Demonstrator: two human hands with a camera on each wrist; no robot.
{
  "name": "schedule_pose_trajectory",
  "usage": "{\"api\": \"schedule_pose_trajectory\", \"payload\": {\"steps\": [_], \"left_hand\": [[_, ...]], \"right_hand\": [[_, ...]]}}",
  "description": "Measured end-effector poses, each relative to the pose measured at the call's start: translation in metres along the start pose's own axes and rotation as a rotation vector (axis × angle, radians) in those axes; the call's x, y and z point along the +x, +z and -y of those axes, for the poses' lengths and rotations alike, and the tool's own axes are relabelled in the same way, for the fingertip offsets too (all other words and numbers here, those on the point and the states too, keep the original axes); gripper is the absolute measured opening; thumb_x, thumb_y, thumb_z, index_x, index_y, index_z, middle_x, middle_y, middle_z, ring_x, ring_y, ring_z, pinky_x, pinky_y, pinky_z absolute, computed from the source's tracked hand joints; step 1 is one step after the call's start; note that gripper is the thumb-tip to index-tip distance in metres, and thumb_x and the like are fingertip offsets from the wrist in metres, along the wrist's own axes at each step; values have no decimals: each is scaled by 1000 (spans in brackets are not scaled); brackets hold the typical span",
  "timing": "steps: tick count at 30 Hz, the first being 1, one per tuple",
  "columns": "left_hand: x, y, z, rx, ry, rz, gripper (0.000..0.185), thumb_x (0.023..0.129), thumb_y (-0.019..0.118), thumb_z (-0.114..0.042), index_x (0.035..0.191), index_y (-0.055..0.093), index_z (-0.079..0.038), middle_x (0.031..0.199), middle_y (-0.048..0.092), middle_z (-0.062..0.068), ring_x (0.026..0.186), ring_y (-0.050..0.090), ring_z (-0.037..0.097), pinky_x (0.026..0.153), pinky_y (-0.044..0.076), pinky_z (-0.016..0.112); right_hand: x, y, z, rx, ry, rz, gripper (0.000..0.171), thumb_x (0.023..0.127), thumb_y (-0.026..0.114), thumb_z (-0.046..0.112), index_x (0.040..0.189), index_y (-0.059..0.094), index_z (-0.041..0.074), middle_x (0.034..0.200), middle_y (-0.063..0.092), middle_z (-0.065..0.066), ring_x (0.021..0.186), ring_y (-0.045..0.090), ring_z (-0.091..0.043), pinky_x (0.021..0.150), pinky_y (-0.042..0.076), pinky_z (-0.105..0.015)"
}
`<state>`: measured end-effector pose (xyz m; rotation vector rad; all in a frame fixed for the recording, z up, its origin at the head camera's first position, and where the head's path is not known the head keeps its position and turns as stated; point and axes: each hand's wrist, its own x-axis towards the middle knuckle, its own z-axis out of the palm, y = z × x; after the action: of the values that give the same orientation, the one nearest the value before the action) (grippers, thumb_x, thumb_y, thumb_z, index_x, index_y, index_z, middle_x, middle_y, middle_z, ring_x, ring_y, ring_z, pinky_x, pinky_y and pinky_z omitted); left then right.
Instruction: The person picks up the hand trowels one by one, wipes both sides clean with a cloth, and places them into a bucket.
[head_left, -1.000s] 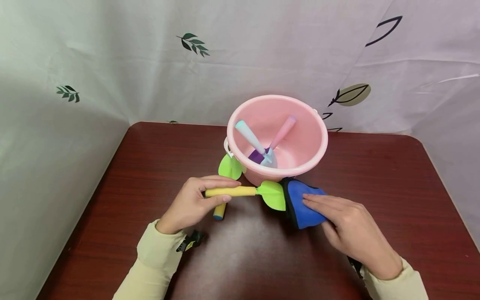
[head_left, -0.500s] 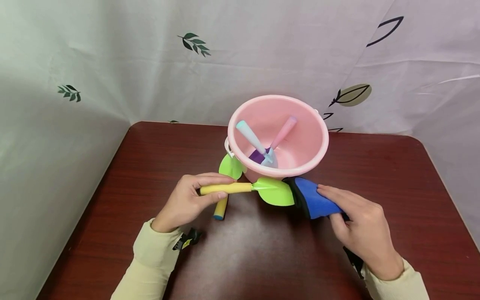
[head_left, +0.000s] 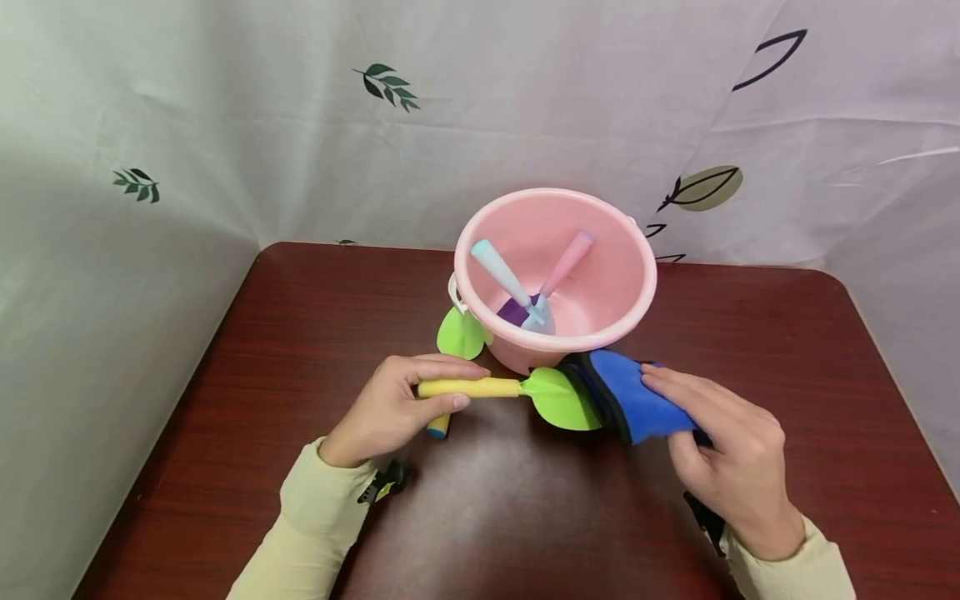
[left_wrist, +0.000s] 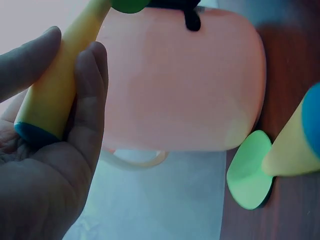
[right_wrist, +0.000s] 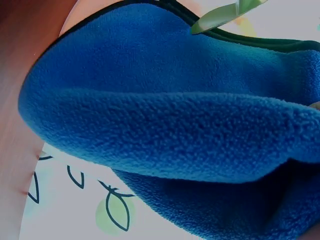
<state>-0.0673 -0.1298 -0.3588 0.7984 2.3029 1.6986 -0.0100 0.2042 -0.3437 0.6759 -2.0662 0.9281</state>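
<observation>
In the head view my left hand (head_left: 401, 404) pinches the yellow handle of a toy shovel (head_left: 480, 387) between thumb and fingers. Its green blade (head_left: 561, 400) points right and its tip goes behind the edge of a folded blue cloth (head_left: 637, 396) with black trim. My right hand (head_left: 723, 450) grips that cloth at its right end. The right wrist view shows the fuzzy cloth (right_wrist: 165, 130) close up, the green blade (right_wrist: 222, 17) against its trimmed edge. A second green and yellow toy shovel (head_left: 460, 335) lies on the table beneath my left hand, its handle partly covered.
A pink bucket (head_left: 555, 343) stands just behind the hands. Inside it lean a toy tool with a pale blue handle (head_left: 501, 271) and one with a pink handle (head_left: 567, 262). The dark red tabletop (head_left: 337, 300) ends at a pale curtain (head_left: 300, 125) with leaf prints.
My right hand and the cloth have moved right, and the cloth now overlaps the blade's tip. My left hand with the shovel shifted left, then back right.
</observation>
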Motion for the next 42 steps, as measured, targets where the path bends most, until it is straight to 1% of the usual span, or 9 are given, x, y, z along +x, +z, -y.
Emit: {"api": "schedule_pose_trajectory", "payload": {"steps": [3, 5, 8, 11, 20, 27, 33, 39, 42], "left_hand": [[1, 6, 1, -7, -9, 18, 29, 88, 76, -5, 116, 77, -12, 115, 73, -3, 93, 66, 15, 69, 55, 28], [2, 9, 2, -4, 0, 30, 28, 88, 77, -6, 116, 77, -12, 114, 73, -3, 94, 67, 15, 72, 55, 29], [3, 15, 4, 6, 19, 44, 27, 89, 77, -9, 116, 77, -12, 114, 73, -4, 107, 66, 14, 86, 53, 29], [4, 20, 5, 20, 28, 54, 27, 89, 77, -8, 116, 77, -13, 114, 73, -5, 112, 65, 12, 97, 48, 31], [7, 32, 4, 9, 7, 97, 30, 88, 76, -3, 116, 77, -12, 115, 72, -4, 111, 64, 11, 94, 50, 31], [6, 34, 4, 19, 11, 86, 31, 87, 76, -1, 116, 76, -12, 115, 72, -4, 110, 64, 12, 92, 51, 30], [6, 33, 3, 21, 16, 87, 31, 88, 76, -2, 118, 76, -11, 116, 72, -4, 110, 65, 11, 91, 51, 30], [6, 31, 3, 14, 38, 85, 29, 89, 76, -6, 118, 76, -11, 117, 72, -3, 111, 65, 12, 92, 51, 31], [6, 30, 3, 14, 57, 86, 28, 90, 75, -7, 118, 75, -10, 117, 72, -2, 111, 65, 12, 93, 51, 31]], "right_hand": [[0, 2, 0, 27, -35, -21, 35, 83, 48, 4, 99, 77, -6, 99, 75, -18, 101, 71, -14, 97, 47, -19], [-1, 4, -1, 44, -59, -40, 35, 82, 47, 2, 98, 77, -6, 99, 75, -18, 98, 72, -18, 97, 48, -20], [-1, 7, -1, 70, -91, -68, 35, 80, 47, 1, 97, 77, -6, 98, 75, -18, 94, 73, -22, 97, 48, -21], [-1, 9, 0, 92, -116, -64, 36, 80, 46, 0, 97, 77, -6, 97, 75, -19, 94, 72, -23, 97, 48, -22], [1, 13, 3, 131, -203, -3, 36, 82, 44, 1, 99, 76, -7, 98, 74, -21, 94, 71, -26, 97, 48, -24], [-4, 12, 1, 125, -203, 189, 38, 91, 42, 6, 109, 75, -4, 111, 73, -17, 104, 68, -24, 103, 43, -21], [-6, 13, -1, 158, -249, 282, 39, 95, 41, 7, 113, 73, -4, 117, 71, -16, 108, 67, -25, 105, 40, -22], [-10, 11, -3, 103, -213, 434, 44, 98, 35, 12, 123, 71, 5, 127, 67, -9, 114, 65, -24, 111, 34, -23], [-12, 12, -5, 77, -201, 477, 45, 99, 34, 13, 126, 70, 8, 130, 66, -7, 116, 64, -23, 112, 33, -24]]}}
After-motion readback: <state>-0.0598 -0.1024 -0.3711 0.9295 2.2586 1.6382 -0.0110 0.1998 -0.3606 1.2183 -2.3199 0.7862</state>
